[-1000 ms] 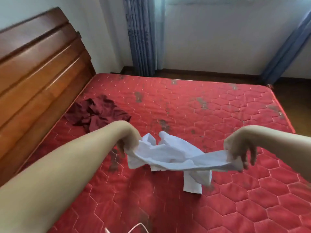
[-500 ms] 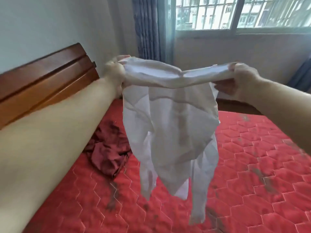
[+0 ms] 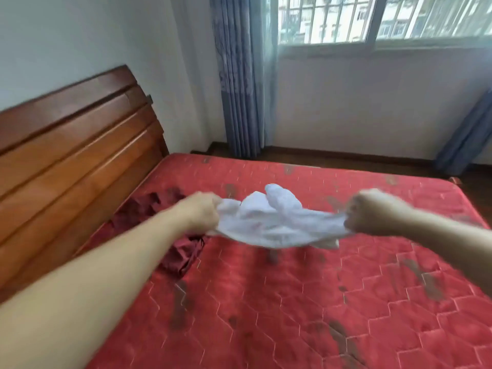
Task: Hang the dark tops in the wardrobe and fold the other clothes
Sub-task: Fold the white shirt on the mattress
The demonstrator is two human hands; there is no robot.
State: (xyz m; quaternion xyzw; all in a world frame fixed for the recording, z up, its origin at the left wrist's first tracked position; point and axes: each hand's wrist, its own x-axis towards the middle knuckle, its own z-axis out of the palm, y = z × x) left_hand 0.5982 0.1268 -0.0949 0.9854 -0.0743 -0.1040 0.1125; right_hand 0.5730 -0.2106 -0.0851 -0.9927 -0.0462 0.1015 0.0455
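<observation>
Compared with half a second ago, the white shirt (image 3: 271, 221) is lower: then it was held up at window height and hung down in full length; now it is stretched nearly level between the two hands, low over the red mattress (image 3: 292, 302), with its middle bunched up into a hump and only a small flap drooping under the right end. The view has dropped as well, so more of the mattress and less of the window (image 3: 372, 17) shows. The left hand (image 3: 201, 213) grips the shirt's left end, fingers curled round the cloth; the right hand (image 3: 368, 211) grips the right end in a closed fist. Whether the shirt touches the mattress cannot be told; a dim shadow lies beneath it. The dark red garment (image 3: 159, 222) lies crumpled on the mattress near the wooden headboard (image 3: 74, 145), just behind and under the left forearm, which hides its middle part. The frame is smeared by motion: fingers on both hands blur together, and the shirt's collar, sleeves and buttons cannot be made out. Both forearms are cut off by the frame edges. Dark smudges on the mattress quilting are unclear in nature. Blue curtains (image 3: 239, 75) hang beside the window, a second one cut off at the right edge. No writing, label or brand can be read anywhere.
</observation>
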